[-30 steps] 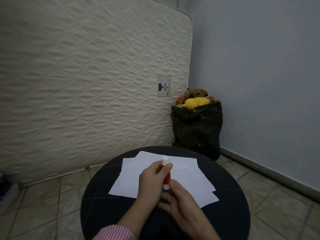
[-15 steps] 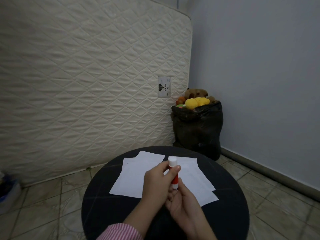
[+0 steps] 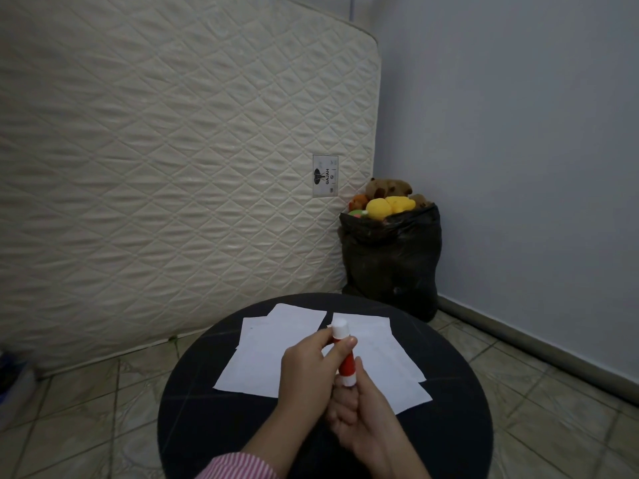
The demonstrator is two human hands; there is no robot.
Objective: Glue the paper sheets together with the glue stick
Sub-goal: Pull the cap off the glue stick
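Observation:
A red glue stick (image 3: 345,364) with white ends is held upright above the round black table (image 3: 207,420). My left hand (image 3: 306,369) pinches its upper part just below the white cap, thumb and forefinger around it. My right hand (image 3: 363,420) grips the lower end from below, fingers curled round it. Several white paper sheets (image 3: 262,354) lie overlapping on the table under and beyond both hands. Part of the sheets is hidden by my hands.
A quilted cream mattress (image 3: 173,167) leans upright behind the table. In the corner a black bag (image 3: 394,264) holds stuffed toys. A grey wall stands at the right, and tiled floor (image 3: 553,409) surrounds the table.
Both hands and the glue stick shifted a little to the right and lifted slightly. The grip on the stick looks the same.

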